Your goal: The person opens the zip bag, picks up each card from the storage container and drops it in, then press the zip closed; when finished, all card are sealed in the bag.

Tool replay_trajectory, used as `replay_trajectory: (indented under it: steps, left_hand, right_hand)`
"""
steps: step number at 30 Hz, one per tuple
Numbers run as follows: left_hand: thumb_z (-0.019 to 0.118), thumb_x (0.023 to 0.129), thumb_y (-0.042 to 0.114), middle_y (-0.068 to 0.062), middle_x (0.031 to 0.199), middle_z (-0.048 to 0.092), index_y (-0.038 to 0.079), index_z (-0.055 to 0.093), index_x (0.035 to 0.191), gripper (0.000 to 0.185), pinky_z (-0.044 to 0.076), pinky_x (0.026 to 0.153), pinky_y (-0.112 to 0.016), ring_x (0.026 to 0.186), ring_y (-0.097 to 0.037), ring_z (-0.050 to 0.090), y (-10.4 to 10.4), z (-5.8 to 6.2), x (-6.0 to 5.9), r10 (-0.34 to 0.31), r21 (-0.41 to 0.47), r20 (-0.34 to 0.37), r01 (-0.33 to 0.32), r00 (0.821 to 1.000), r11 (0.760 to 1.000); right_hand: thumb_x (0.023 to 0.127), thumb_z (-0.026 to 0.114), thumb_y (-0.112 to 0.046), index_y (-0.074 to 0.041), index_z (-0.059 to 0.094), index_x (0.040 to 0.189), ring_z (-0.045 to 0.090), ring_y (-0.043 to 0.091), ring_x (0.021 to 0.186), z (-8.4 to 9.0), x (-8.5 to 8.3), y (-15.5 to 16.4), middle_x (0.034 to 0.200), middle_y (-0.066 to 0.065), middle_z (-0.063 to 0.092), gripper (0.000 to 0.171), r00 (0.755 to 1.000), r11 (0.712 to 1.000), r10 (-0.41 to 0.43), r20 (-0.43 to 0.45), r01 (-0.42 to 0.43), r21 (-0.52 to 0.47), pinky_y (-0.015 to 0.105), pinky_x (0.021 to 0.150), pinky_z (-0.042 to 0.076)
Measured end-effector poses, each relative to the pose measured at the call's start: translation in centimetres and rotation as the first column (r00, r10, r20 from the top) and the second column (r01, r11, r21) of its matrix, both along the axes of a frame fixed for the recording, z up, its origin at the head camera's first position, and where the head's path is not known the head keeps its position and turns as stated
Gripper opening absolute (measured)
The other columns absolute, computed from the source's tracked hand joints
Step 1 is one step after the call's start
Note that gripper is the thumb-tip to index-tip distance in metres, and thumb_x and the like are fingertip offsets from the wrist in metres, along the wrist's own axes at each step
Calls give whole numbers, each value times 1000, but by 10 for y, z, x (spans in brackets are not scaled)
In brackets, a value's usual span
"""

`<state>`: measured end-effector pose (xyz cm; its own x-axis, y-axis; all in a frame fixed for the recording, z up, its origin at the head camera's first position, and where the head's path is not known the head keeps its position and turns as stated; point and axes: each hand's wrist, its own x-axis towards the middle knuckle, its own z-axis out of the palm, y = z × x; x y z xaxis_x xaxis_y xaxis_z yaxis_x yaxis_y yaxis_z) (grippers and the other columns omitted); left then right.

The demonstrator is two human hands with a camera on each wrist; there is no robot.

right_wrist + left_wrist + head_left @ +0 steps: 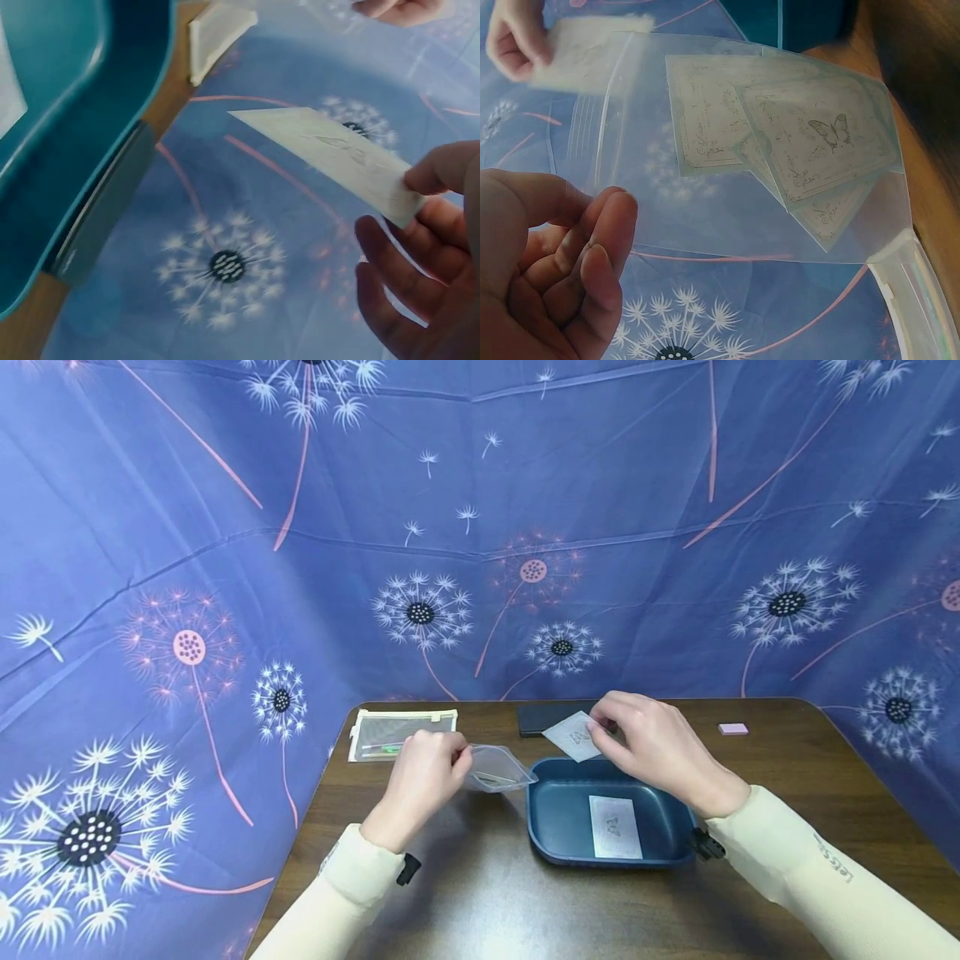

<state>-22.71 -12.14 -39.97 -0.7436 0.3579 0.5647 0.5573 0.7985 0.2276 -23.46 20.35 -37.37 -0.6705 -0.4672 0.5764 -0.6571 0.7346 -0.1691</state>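
Left to right: one mesh pouch (402, 734) is lying at the table's (480, 902) far left corner. The left hand (423, 777) is pinching one clear zip bag (498, 770) above the table; the left wrist view is showing three butterfly cards inside. One blue tray (558, 818) is holding one card (615, 827). The right hand (648, 743) is pinching one more card (573, 735) above the tray's far rim. One pink eraser (732, 728) is lying far right.

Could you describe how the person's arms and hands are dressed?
Both arms wear long, cream-coloured sleeves ending at the wrists; the left hand and right hand are bare. The right sleeve carries small dark lettering. A small black device sits by each wrist.
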Motion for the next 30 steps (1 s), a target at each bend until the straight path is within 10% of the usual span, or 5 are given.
replay_trajectory:
  steps: [14, 30]
  left_hand:
    - [71, 86, 6, 13, 52, 43, 19, 62, 64, 28, 35, 48, -29, 48, -7, 38, 1, 0, -1, 1, -2, 6, -1, 1000, 1000]
    - [71, 86, 5, 12, 52, 42, 20, 59, 63, 30, 35, 49, -29, 48, -7, 37, 2, -1, 1, 6, -4, 21, -6, 1000, 1000]
  right_hand:
    - [96, 67, -17, -20, 67, 91, 56, 5, 79, 18, 17, -47, 89, -14, 63, 6, 967, 951, 238, -93, -252, -180, 27, 70, 49]
    - [97, 71, -16, -21, 69, 94, 55, 2, 80, -10, 18, -67, 91, -14, 63, 6, 962, 949, 271, -4, -268, -164, 28, 67, 51]
